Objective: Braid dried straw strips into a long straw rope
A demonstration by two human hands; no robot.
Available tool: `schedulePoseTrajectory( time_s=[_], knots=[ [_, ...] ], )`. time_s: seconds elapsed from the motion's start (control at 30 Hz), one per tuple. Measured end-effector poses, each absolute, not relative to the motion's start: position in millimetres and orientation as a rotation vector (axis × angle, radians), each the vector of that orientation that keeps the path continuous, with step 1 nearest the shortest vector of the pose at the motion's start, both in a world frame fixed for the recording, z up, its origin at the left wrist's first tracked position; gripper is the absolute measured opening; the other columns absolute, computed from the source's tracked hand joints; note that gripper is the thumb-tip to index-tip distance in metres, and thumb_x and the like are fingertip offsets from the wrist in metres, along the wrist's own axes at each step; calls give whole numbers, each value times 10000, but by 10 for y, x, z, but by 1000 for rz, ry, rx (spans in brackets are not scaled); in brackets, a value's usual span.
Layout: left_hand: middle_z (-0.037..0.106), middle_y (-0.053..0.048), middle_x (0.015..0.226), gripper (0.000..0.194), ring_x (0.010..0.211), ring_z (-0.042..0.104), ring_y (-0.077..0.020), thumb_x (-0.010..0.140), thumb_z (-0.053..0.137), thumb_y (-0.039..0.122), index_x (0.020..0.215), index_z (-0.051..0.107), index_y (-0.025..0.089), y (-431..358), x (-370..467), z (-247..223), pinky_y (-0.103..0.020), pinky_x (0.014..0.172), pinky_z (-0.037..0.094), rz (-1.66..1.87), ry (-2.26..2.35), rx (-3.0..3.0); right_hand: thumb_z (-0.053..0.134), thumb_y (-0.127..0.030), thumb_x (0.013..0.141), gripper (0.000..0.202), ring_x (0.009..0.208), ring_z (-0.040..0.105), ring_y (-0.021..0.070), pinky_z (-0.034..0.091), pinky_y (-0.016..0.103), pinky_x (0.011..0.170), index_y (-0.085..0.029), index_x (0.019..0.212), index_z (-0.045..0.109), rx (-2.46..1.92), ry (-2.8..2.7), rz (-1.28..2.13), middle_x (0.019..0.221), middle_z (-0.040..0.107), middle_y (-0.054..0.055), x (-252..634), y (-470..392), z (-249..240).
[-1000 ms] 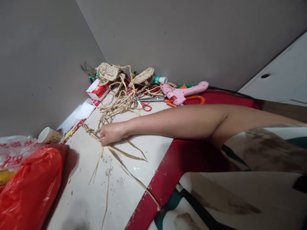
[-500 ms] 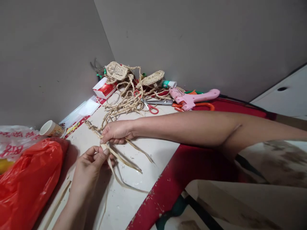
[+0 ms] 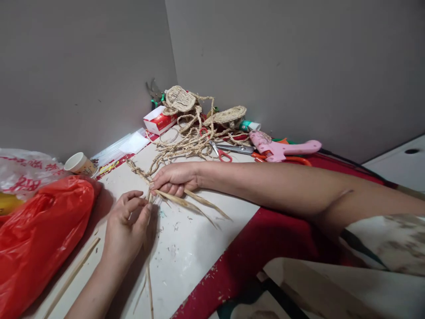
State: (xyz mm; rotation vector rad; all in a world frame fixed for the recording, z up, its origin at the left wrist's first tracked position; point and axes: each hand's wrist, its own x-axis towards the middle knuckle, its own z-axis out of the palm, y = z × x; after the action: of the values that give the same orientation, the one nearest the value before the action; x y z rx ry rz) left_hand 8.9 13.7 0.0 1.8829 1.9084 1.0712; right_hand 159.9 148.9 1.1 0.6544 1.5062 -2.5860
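Dry straw strands (image 3: 186, 204) fan out from the end of a braided straw cord (image 3: 137, 170) above the white tabletop. My right hand (image 3: 174, 178) is closed around the strands where the braid ends, and two tails stick out below its fingers. Just to the lower left, my left hand (image 3: 131, 217) pinches another strand between thumb and fingers; its tail (image 3: 149, 283) hangs down toward the bottom edge. The cord runs back to a tangled pile of braided straw (image 3: 186, 141), with coiled oval pieces (image 3: 180, 99) on top.
Red-handled scissors (image 3: 223, 155), a pink glue gun (image 3: 285, 148) and a red-white box (image 3: 160, 120) lie at the back. On the left are a paper cup (image 3: 79, 164), a red plastic bag (image 3: 49, 235) and a loose straw strip (image 3: 73, 277). Grey walls stand behind.
The view has shifted, so the items sit further right. The strand at my left hand now points down instead of toward the lower right. My right hand still grips the braid's end.
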Motion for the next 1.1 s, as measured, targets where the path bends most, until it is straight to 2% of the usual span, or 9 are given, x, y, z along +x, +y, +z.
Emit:
schedulePoseTrajectory(
  time_s=[0.07,0.13,0.3,0.47,0.63,0.87,0.93,1.0,1.1],
  knots=[
    [672,-88,1043,129,976,622,-224,763,662,297,679,668,199,157,115,1,-311,901,426,1078,1913,1856,413,-146,917,250,329,113,7,124,83,290,-141,667,411,659,1486,-2598,447,208,-120,1596,1486,13],
    [680,-90,1056,168,964,631,-217,758,673,299,643,623,188,181,113,-13,-305,887,433,1085,1885,1696,428,-151,912,263,329,120,5,126,83,289,-146,652,394,666,1477,-2601,451,213,-117,1592,1488,10],
    [668,-26,736,271,665,607,-128,721,738,348,644,551,167,267,55,-66,-216,610,439,1079,1695,1264,434,-166,912,266,325,123,-1,120,85,287,-144,650,397,712,1490,-2584,462,219,-116,1584,1488,11],
    [664,16,665,385,627,640,-135,616,833,301,824,530,187,344,84,-37,-236,624,487,1161,1420,947,443,-175,903,257,324,121,3,122,89,277,-146,651,403,728,1515,-2571,452,214,-115,1589,1479,19],
    [607,27,536,290,440,496,-71,690,786,322,771,561,157,381,115,-36,-164,434,381,1102,1390,964,480,-176,885,234,323,141,4,127,91,280,-146,663,414,727,1524,-2574,451,227,-116,1598,1497,12],
    [697,-32,714,315,609,646,-125,645,814,331,713,565,151,365,116,-42,-229,593,511,1111,1379,853,461,-203,903,251,335,129,10,139,92,281,-99,679,511,640,1610,-2496,440,218,-114,1613,1515,-15],
    [688,-27,715,311,532,594,-98,658,802,337,704,554,155,364,129,-42,-204,504,471,1103,1366,855,483,-231,898,255,339,125,10,135,92,285,-89,694,538,618,1623,-2482,443,200,-118,1619,1505,-13],
    [656,-2,654,314,416,466,-54,683,781,358,704,537,163,365,129,-64,-164,391,343,1088,1360,887,509,-262,892,262,342,124,9,130,91,290,-85,702,550,630,1640,-2468,445,191,-122,1625,1491,-1],
    [603,30,573,324,371,344,-29,714,753,400,721,525,170,357,106,-123,-152,370,209,1071,1421,965,531,-281,881,276,339,129,8,134,94,292,-101,671,524,646,1662,-2445,441,192,-123,1630,1477,18]
  ],
)
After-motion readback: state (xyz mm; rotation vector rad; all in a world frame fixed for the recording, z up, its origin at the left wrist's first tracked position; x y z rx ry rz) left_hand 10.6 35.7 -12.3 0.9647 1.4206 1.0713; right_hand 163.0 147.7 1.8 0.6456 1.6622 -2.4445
